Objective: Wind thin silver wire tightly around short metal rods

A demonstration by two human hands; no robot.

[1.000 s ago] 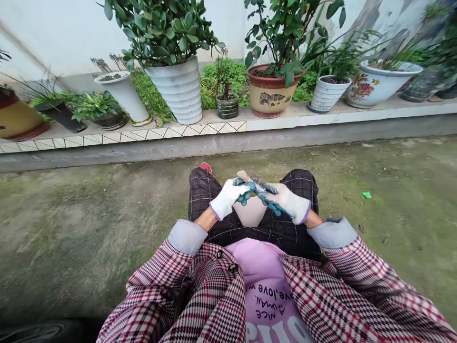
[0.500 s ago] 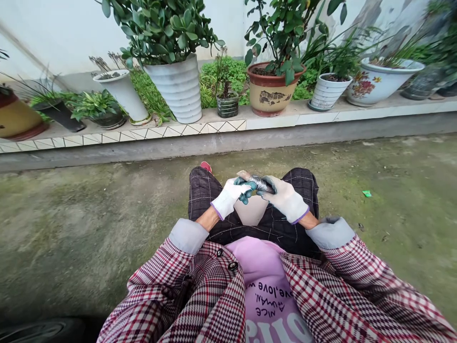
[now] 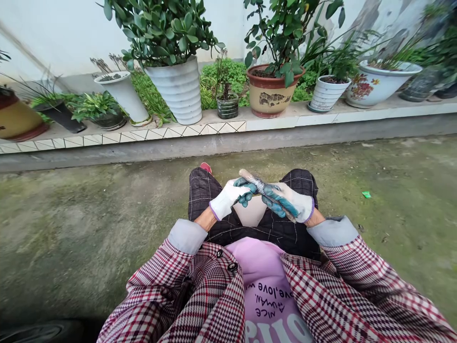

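Both my hands wear white gloves with teal-coated fingers and rest over my lap. My left hand [image 3: 229,198] pinches a thin stick [image 3: 249,176] with a wooden tip and a grey, wrapped-looking middle. My right hand [image 3: 290,204] has its palm turned up, fingers curled around the same stick, which runs diagonally across the glove. I cannot make out what the wrapping is. Below the hands are my dark checked trousers [image 3: 203,190] and a red plaid jacket [image 3: 200,295] over a pink shirt.
A tiled ledge [image 3: 228,127] runs along the wall ahead with several potted plants: a white ribbed pot [image 3: 180,90], a brown clay pot [image 3: 271,93], a flowered bowl [image 3: 378,83]. Mossy concrete ground [image 3: 89,214] lies all round, with a small green scrap [image 3: 366,194] on the right.
My right hand has rolled from knuckles-up to palm-up around the stick, showing its teal fingers again. The left hand has stayed pinched on the stick's upper part.
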